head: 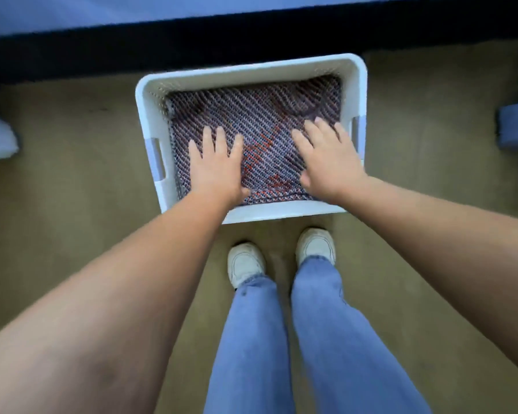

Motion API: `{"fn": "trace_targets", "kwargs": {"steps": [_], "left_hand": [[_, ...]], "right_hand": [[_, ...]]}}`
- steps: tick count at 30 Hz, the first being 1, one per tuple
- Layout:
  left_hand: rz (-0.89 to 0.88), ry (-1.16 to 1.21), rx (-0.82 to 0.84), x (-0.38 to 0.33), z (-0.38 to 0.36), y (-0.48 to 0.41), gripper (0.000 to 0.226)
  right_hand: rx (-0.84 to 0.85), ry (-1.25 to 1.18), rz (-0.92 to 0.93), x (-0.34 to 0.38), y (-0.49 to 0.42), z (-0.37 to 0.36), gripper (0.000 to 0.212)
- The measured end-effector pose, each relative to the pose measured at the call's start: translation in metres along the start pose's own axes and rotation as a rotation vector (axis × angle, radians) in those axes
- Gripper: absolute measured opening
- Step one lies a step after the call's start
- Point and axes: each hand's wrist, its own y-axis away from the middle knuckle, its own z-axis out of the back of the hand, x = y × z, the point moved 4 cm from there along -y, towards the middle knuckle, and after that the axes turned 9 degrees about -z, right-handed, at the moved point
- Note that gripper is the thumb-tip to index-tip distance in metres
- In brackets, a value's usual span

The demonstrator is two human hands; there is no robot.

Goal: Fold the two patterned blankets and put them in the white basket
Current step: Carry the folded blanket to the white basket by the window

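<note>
The white basket [251, 71] stands on the tan carpet [87, 130], directly in front of the person's white shoes [245, 261] and just short of the dark base of a bed [132, 13] along the top of the view. Its contents are a folded patterned blanket [251, 115], woven in blue, white and red, lying flat and covering nearly the whole floor of the basket, its near hem just inside the front wall. Only this top surface shows, so I cannot tell whether a second blanket lies beneath it. The left hand [219, 168] rests palm down on the near left part of the blanket, fingers straight and spread, gripping nothing. The right hand [329, 162] lies likewise on the near right part, fingers extended and flat against the cloth, holding nothing. A handle cut-out [159, 159] is visible in each side wall. Blue jeans [251, 339] fill the lower centre of the view.
</note>
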Motion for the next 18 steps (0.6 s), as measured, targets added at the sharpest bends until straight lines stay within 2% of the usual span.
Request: {"fn": "trace_targets", "kwargs": {"steps": [2,4,8,14,18], "left_hand": [[-0.043,0.098,-0.070,-0.018,0.025,0.033,0.090],[-0.086,0.165,-0.146,-0.034,0.056,0.067,0.081],[-0.201,0.162,-0.231,-0.073,0.121,0.128,0.070],[-0.503,0.050,-0.354,-0.169,0.207,0.243,0.066],[-0.704,-0.043,-0.275,-0.243,0.228,0.331,0.067]], "right_hand": [[-0.076,-0.074,0.007,-0.002,0.038,0.033,0.057],[-0.146,-0.139,-0.064,-0.012,0.080,0.070,0.048],[-0.249,-0.275,-0.173,-0.029,0.162,0.126,0.027],[-0.314,-0.442,-0.460,-0.052,0.313,0.171,0.055],[-0.334,-0.561,-0.707,-0.074,0.445,0.169,0.057]]}}
